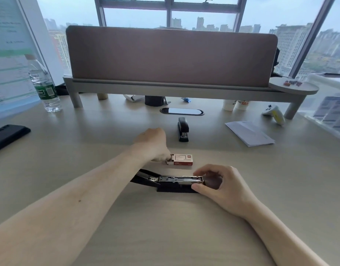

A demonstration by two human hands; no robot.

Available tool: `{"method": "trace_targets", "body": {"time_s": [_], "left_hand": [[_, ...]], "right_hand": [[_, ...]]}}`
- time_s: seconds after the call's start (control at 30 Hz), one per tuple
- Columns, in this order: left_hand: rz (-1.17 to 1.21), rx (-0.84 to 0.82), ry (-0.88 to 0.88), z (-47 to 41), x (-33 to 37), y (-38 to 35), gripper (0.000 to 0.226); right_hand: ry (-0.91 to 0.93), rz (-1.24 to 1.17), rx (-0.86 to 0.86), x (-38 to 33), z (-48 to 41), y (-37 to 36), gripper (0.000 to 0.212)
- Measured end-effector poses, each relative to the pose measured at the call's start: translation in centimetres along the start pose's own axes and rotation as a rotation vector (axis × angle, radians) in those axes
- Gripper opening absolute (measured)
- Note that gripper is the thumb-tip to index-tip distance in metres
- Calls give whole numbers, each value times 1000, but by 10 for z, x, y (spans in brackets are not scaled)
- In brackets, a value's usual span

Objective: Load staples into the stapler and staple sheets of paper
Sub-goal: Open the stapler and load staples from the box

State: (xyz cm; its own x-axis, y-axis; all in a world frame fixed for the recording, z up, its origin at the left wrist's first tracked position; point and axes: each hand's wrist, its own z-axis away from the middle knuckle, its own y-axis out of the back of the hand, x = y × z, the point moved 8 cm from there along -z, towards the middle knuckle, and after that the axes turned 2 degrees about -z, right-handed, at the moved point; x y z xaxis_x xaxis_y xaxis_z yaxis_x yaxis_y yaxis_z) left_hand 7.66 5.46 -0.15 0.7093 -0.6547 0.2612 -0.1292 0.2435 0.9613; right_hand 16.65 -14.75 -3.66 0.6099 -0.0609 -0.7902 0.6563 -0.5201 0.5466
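A black stapler [176,181] lies on the desk in front of me with its top cover swung back to the left and the metal staple channel exposed. My right hand [221,186] grips its front end between thumb and fingers. Just beyond it sits a small red and white staple box [182,159], its left end open. My left hand [153,144] reaches over the stapler, and its fingertips pinch at the box's open end. A second black stapler [183,129], closed, stands farther back. A stack of white paper sheets [249,133] lies at the right.
A water bottle [43,83] stands at the back left, near a black keyboard [6,134] at the left edge. A raised shelf with a brown divider panel [171,54] spans the back. Cups [235,105] and a white controller [273,114] sit at the back right.
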Motion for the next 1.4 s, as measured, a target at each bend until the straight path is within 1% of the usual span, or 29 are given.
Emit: {"method": "trace_targets", "body": {"time_s": [0.07, 0.1, 0.17, 0.2, 0.27, 0.37, 0.5, 0.67, 0.83, 0.97, 1.2, 1.3, 1.4], "left_hand": [[-20, 16, 11, 1, 3, -2, 4], [-27, 28, 17, 0, 4, -3, 4], [-30, 39, 31, 0, 4, -5, 14], [-25, 45, 38, 0, 3, -4, 14], [-9, 58, 48, -1, 1, -2, 3], [27, 69, 46, -3, -2, 0, 13], [28, 109, 17, -1, -2, 1, 14], [5, 90, 13, 3, 0, -1, 16], [13, 117, 31, 5, 1, 1, 18], [56, 91, 45, 4, -2, -2, 16], [278, -14, 72, 8, -9, -5, 13], [315, -39, 85, 7, -13, -10, 10], [300, -38, 67, 5, -13, -11, 9]], "right_hand": [[-7, -20, -4, -1, 0, 0, 13], [-11, -31, -7, -1, 0, 0, 13], [-18, -26, -14, -1, 0, -1, 10], [-20, -17, -9, 0, 0, -1, 9], [-29, -15, 5, 4, -1, 0, 10], [-35, -26, 6, 4, -1, 0, 9], [-32, -27, 2, 4, -1, 0, 9], [-27, -18, 1, 2, 0, 0, 9], [-33, -25, -2, 3, 0, 0, 9], [-22, -15, -18, 2, 0, -1, 7], [-22, -22, -27, 6, 0, -2, 8], [-23, -25, -25, 8, 0, -2, 11], [-33, -40, -27, 9, 0, -3, 17]]}}
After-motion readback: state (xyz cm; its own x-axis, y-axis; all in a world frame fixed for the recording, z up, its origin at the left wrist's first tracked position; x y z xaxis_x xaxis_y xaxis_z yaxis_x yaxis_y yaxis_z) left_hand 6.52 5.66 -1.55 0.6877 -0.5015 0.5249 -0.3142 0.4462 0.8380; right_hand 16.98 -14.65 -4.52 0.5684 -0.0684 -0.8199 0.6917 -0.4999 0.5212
